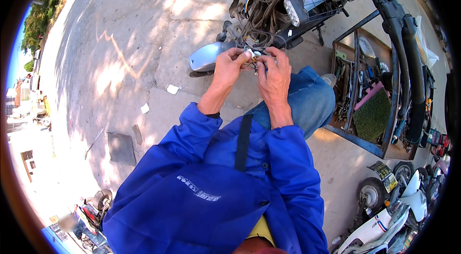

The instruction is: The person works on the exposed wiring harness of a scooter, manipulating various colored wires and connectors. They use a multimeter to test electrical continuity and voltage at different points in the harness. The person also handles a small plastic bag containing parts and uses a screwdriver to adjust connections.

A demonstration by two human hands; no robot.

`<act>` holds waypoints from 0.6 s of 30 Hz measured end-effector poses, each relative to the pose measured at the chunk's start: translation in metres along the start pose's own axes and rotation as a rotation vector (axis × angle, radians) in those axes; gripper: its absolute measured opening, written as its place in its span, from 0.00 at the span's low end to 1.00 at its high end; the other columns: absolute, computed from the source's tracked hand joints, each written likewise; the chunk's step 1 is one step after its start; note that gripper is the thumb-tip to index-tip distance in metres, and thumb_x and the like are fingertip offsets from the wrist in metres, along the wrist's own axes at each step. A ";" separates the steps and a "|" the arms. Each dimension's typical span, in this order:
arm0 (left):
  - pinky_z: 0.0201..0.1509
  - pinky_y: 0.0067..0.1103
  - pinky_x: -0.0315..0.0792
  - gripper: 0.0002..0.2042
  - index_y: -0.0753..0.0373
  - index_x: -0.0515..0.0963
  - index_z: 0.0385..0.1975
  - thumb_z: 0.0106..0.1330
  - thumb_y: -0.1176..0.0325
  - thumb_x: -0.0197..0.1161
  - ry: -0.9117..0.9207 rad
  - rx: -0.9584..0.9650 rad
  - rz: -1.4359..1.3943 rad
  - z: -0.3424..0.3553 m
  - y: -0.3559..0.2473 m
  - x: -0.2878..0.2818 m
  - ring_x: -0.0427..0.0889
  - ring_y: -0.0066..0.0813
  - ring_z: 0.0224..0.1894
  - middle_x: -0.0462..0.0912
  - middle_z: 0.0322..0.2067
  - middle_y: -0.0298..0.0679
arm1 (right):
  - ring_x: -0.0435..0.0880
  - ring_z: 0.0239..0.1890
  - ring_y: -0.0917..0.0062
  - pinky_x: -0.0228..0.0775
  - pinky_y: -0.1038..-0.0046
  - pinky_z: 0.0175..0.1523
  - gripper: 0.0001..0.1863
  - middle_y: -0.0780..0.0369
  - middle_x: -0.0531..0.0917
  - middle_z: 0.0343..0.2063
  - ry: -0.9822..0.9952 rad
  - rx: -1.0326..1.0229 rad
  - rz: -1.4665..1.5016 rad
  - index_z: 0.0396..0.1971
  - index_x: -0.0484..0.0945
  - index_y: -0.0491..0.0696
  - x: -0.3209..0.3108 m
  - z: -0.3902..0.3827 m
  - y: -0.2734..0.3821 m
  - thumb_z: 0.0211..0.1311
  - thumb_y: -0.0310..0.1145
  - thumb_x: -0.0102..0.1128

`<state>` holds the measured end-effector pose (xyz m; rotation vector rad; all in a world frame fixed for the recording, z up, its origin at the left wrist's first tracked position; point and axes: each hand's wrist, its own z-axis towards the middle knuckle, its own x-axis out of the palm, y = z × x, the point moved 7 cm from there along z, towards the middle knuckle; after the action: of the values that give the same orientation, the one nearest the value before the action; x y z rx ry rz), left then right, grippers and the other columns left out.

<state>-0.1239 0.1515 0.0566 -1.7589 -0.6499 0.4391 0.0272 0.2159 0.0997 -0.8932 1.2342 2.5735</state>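
Both my hands meet at a small white connector (252, 54), just below the wire bundle (261, 16) in the opened vehicle front.
My left hand (227, 68) pinches the connector between thumb and forefinger, probably to steady so small a part; my right hand (275, 75) curls half closed beside it, fingertips at the thin wires, though I cannot tell whether they grip. The bundle hangs loose, likely leaving these ends reachable above the silver fender (205, 57).

Left hand (227, 68): fingers (242, 58) pinching white connector (253, 54); right hand (275, 79) at thin wires (258, 59) just beside; tangled cables (263, 11) above.
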 end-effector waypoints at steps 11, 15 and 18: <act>0.32 0.17 0.68 0.11 0.69 0.83 0.42 0.71 0.66 0.69 0.060 -0.042 -0.017 0.005 0.015 -0.003 0.76 0.16 0.28 0.87 0.32 0.35 | 0.78 0.57 0.60 0.71 0.63 0.60 0.05 0.57 0.78 0.54 0.062 0.362 0.400 0.38 0.81 0.41 0.020 -0.008 -0.032 0.62 0.24 0.64; 0.34 0.17 0.69 0.11 0.68 0.83 0.45 0.70 0.68 0.70 0.056 -0.050 -0.025 0.004 0.019 -0.004 0.76 0.16 0.29 0.88 0.33 0.35 | 0.78 0.56 0.60 0.71 0.62 0.60 0.05 0.57 0.78 0.54 0.089 0.287 0.325 0.37 0.80 0.42 0.016 -0.006 -0.027 0.62 0.24 0.64; 0.36 0.17 0.69 0.11 0.68 0.83 0.45 0.69 0.68 0.71 0.073 -0.036 -0.052 0.000 0.020 -0.003 0.77 0.16 0.31 0.88 0.34 0.34 | 0.78 0.55 0.60 0.71 0.61 0.59 0.05 0.57 0.79 0.53 0.100 0.250 0.288 0.37 0.80 0.42 0.016 -0.006 -0.024 0.62 0.24 0.64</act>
<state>-0.1223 0.1459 0.0377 -1.7793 -0.6535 0.3286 0.0260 0.2256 0.0717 -0.8550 1.7857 2.5223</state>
